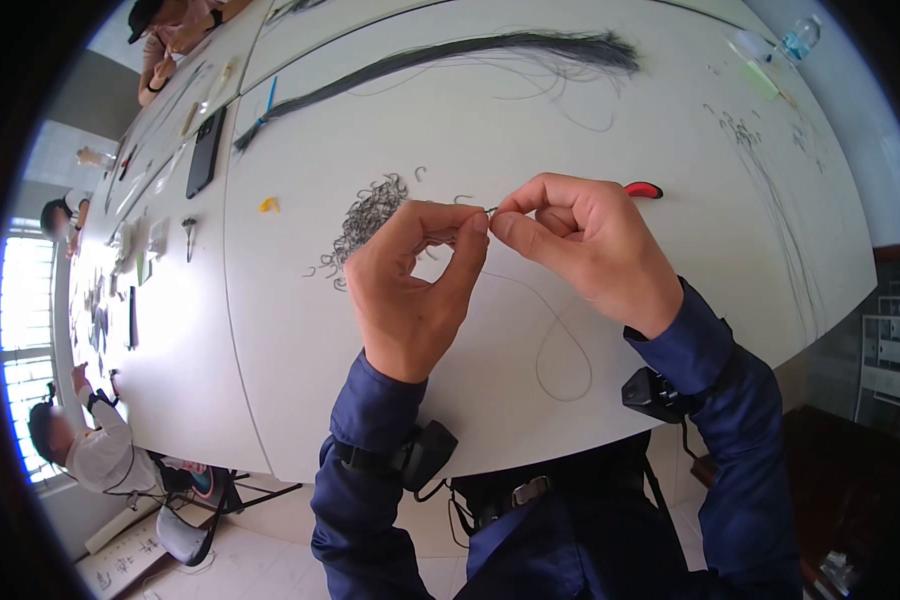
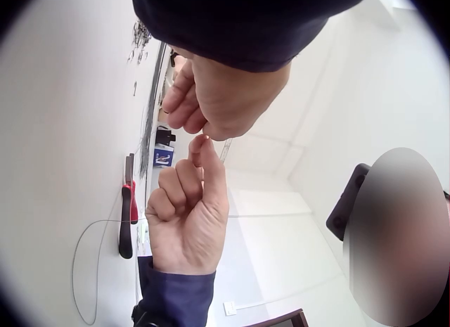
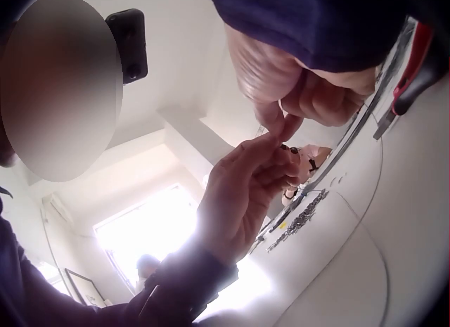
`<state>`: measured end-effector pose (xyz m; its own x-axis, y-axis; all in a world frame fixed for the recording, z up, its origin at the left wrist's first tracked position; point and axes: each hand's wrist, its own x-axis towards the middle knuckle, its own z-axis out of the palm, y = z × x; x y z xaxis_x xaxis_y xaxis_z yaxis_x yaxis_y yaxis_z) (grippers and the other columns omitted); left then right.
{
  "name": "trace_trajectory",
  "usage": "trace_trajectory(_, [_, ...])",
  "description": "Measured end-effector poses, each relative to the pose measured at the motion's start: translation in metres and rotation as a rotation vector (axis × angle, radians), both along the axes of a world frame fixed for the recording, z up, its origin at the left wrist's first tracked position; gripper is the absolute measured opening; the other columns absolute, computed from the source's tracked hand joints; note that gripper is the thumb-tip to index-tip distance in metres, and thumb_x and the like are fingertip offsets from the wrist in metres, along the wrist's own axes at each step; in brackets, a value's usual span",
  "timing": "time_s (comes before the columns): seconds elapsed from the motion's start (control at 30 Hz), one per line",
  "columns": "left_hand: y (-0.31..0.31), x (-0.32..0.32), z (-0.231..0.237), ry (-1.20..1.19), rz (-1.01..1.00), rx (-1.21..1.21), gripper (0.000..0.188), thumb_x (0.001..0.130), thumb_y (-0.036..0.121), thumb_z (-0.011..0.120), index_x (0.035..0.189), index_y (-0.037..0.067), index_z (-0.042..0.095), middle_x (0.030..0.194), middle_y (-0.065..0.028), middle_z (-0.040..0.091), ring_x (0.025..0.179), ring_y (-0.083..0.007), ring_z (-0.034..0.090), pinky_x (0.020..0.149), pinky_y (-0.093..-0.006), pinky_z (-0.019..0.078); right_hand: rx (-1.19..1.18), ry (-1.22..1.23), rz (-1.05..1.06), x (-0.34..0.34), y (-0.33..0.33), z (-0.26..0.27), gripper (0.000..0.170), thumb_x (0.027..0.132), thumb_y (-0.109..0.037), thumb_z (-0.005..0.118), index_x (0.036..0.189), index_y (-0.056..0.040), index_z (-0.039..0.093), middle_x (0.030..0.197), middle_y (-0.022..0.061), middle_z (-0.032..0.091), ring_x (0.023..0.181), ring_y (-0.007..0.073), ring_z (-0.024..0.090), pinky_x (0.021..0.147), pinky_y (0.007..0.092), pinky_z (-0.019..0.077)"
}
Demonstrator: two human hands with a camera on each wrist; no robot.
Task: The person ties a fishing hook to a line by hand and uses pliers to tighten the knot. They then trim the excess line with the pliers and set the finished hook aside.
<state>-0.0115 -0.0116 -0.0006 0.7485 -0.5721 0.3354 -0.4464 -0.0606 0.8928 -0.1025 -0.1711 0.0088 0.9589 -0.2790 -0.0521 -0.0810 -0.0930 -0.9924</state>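
Fingertip to fingertip, both hands meet above the table. My left hand (image 1: 410, 285) pinches a small dark fish hook (image 1: 490, 210) between thumb and index finger, most of it hidden by the fingertips. Thumb and index finger of my right hand (image 1: 595, 240) pinch thin line right beside it, the other fingers curled in. A loop of this line (image 1: 540, 375) hangs below the hands over the white table (image 1: 370, 430). Just behind the left hand lies a heap of fish hooks (image 1: 375, 205). Pliers (image 2: 127, 214) with red and black handles lie beyond the right hand.
A long bundle of dark line (image 1: 420, 62) stretches across the back. At the right lie hooks with lines attached (image 1: 770, 190) and a plastic bottle (image 1: 800, 38). A phone (image 1: 205, 152) and a yellow piece (image 1: 269, 205) are left. Other people sit along the left side.
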Motion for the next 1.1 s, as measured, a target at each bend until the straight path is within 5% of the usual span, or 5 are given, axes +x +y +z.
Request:
trace_trajectory(0.17, [-0.002,0.002,-0.007,0.007,0.069,-0.043,0.006,0.087,0.0,0.073,0.092,-0.002,0.069,0.081,-0.0083,0.073,0.073,-0.013,0.069,0.072,-0.0257,0.0545,-0.247,0.049,0.004,-0.006,0.008,0.013,0.011,0.095,-0.011,0.069,0.099,-0.0017,0.069,0.059,-0.0076,0.04,0.055,0.0016,0.031,0.05,0.0243,0.0258])
trace_trajectory(0.37, [-0.002,0.006,-0.005,-0.156,-0.033,0.143,0.006,0.092,-0.001,0.068,0.097,-0.005,0.068,0.085,-0.0067,0.071,0.078,-0.0131,0.068,0.076,-0.0257,0.0546,-0.661,-0.298,-0.107,-0.002,0.004,0.007,0.01,0.093,-0.013,0.069,0.092,-0.0029,0.066,0.053,0.002,0.042,0.048,0.0082,0.035,0.047,0.0278,0.0285])
trace_trajectory(0.67, [-0.001,-0.001,-0.004,0.13,-0.101,-0.006,0.006,0.091,0.0,0.069,0.095,-0.003,0.069,0.085,-0.0085,0.073,0.076,-0.0142,0.07,0.074,-0.0262,0.0542,-0.231,-0.05,-0.13,0.001,-0.01,0.005,0.016,0.092,-0.017,0.07,0.093,-0.0007,0.069,0.053,-0.0036,0.038,0.05,0.0049,0.031,0.048,0.0264,0.0274])
trace_trajectory(0.97, [-0.001,0.004,-0.005,0.031,-0.004,0.004,0.006,0.09,0.001,0.07,0.094,-0.003,0.069,0.081,-0.0088,0.073,0.074,-0.0139,0.07,0.072,-0.0264,0.0545,-0.583,-0.27,-0.068,-0.004,0.01,0.01,0.011,0.09,-0.012,0.07,0.089,-0.0027,0.065,0.053,0.0022,0.038,0.048,0.0118,0.033,0.048,0.0305,0.0316])
trace_trajectory(1.1, [-0.001,0.003,-0.003,-0.054,-0.092,0.115,0.006,0.092,-0.001,0.068,0.097,-0.005,0.068,0.083,-0.0083,0.071,0.077,-0.0136,0.069,0.075,-0.0261,0.0543,-0.512,-0.201,-0.137,-0.002,0.001,0.01,0.01,0.091,-0.012,0.069,0.09,-0.0024,0.066,0.054,0.0015,0.037,0.049,0.0108,0.033,0.048,0.0297,0.0307])
